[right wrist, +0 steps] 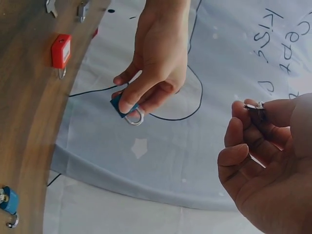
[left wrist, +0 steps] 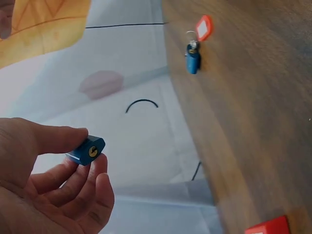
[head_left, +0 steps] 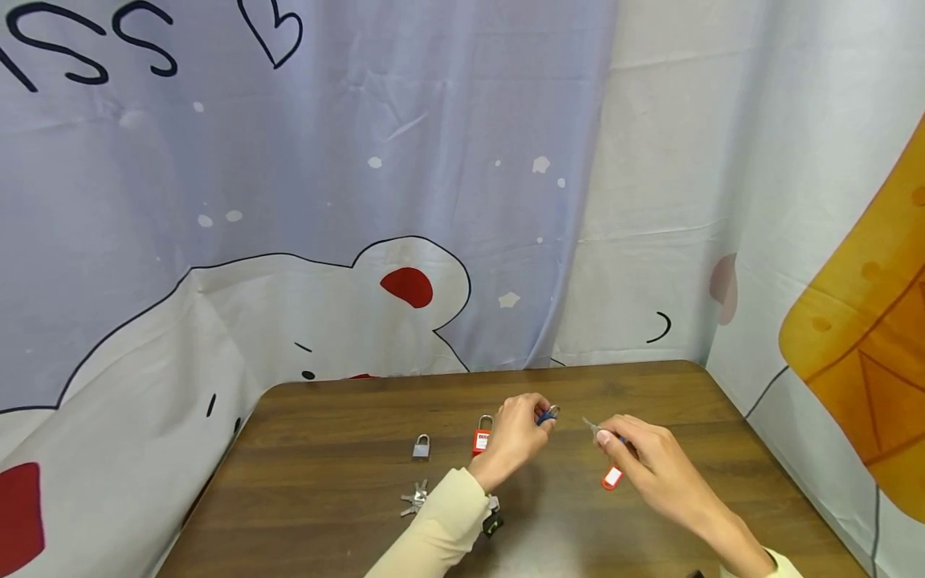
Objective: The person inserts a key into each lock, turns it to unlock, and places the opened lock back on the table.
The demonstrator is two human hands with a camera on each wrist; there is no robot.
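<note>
While the left hand point(head_left: 515, 439) pinches a small blue metal padlock point(right wrist: 124, 106) at frame centre above the brown wooden table point(head_left: 325, 498), the right hand point(head_left: 650, 466) grips a silver key point(head_left: 592, 426) just right of it. An orange-red plastic key tag point(head_left: 611, 478) hangs below the right hand. A red padlock point(head_left: 482, 437) stands just left of the left hand.

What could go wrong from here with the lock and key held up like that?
The left hand pinches the blue padlock by fingertips above the table; a push from the key in the right hand might make it slip. The dangling red tag could swing and hinder aiming.
</note>
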